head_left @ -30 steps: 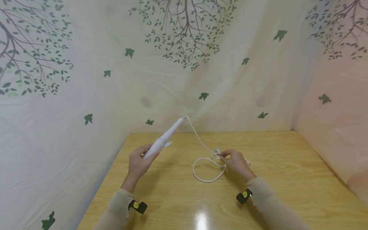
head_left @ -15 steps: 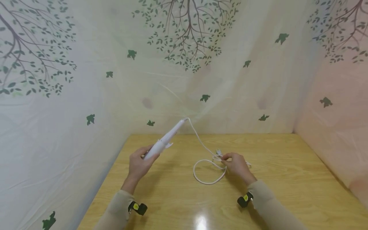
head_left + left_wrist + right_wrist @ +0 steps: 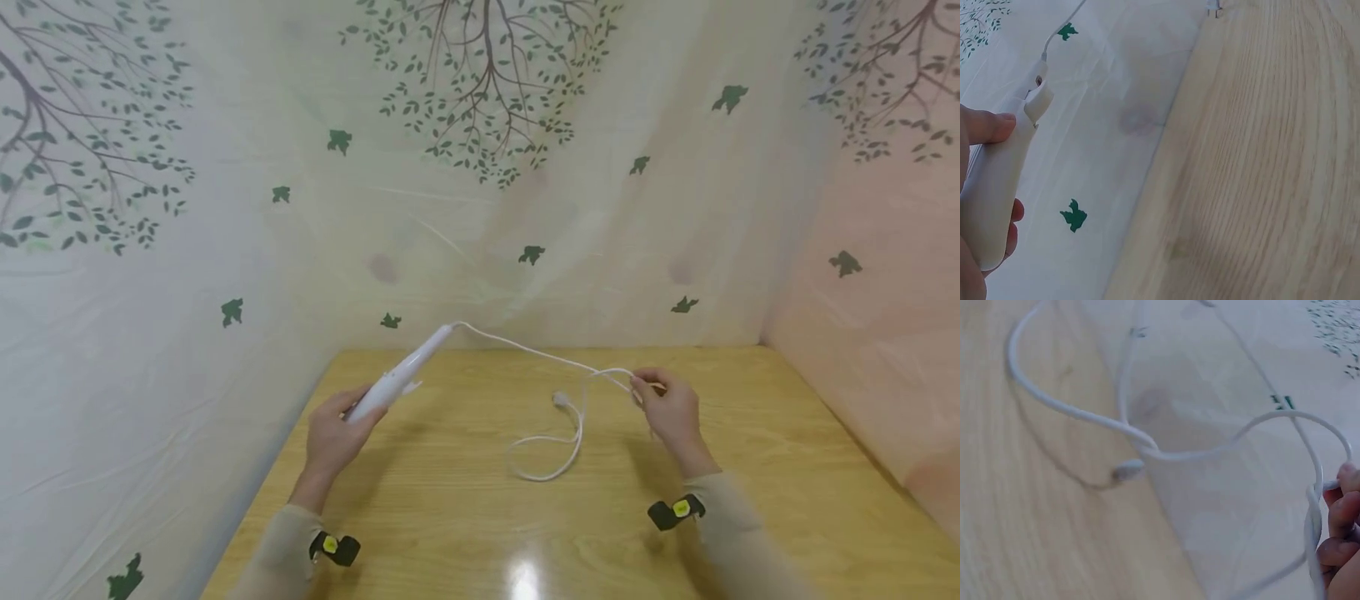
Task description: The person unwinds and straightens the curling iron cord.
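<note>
My left hand grips a white curling iron by its thick end, tilted up and away above the table. In the left wrist view, my thumb lies along the curling iron beside a small lever. A white power cord runs from its thin far end to my right hand, whose thumb and fingers pinch it. Past the pinch, the cord drops in a loose loop. Its plug is near the table's middle. The right wrist view shows the cord looped, with strands twisted together by my fingertips.
A wood-grain table lies under both hands. Pale sheeting printed with trees and green leaf shapes hangs behind it and along both sides. Both forearms wear a black wrist camera, such as the right camera.
My right hand has moved right and up with the cord, drawing its strand from the curling iron straighter and loosening the coil. My left hand and the curling iron have shifted left and slightly down.
</note>
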Tool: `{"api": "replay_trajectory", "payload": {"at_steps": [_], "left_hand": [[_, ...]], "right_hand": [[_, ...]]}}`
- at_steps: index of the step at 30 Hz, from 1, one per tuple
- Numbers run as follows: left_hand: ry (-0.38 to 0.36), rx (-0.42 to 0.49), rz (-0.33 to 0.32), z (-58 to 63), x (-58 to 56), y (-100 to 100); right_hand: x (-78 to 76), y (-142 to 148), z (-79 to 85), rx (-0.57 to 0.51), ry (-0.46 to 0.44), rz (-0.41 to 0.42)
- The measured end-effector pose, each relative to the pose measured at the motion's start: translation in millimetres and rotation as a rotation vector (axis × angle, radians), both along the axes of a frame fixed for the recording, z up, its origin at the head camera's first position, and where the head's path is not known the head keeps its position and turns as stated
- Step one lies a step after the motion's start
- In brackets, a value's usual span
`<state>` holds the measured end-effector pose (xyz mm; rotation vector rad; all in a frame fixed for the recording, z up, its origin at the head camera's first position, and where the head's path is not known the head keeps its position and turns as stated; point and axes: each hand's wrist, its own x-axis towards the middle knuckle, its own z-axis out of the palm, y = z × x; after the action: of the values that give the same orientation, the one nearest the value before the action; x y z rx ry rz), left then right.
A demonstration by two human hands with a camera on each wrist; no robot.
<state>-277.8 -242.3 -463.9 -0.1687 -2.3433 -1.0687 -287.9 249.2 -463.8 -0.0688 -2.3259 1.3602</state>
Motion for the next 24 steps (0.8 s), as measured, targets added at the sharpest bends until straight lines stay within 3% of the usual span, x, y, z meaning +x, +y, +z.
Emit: {"api": "replay_trajectory", "payload": {"at_steps": [5,10,14,17,24], "left_hand": [[-0.029,-0.002,0.029,-3.2,0.7,-11.0],[-0.037,0.008,0.141,-3.1,5.4,-29.9],[0.01,0.002,0.243,-2.1,9.2,-46.5],[0.04,-0.023,0.283,-1.4,10.2,-53.7],[0.011,-0.027,0.282,-3.0,6.5,-48.6]], "right_hand": [[6.0,18.7,15.9,-0.38,-0.039,-0.056],[13.1,54.2,16.8,-0.716,-0.005,-0.127],[20.3,90.5,15.0,-0.876,0.019,-0.175],[24.9,111.0,15.5,-0.957,0.044,-0.2],[28.1,129.0,26.0,-1.145,0.055,-0.221]]}}
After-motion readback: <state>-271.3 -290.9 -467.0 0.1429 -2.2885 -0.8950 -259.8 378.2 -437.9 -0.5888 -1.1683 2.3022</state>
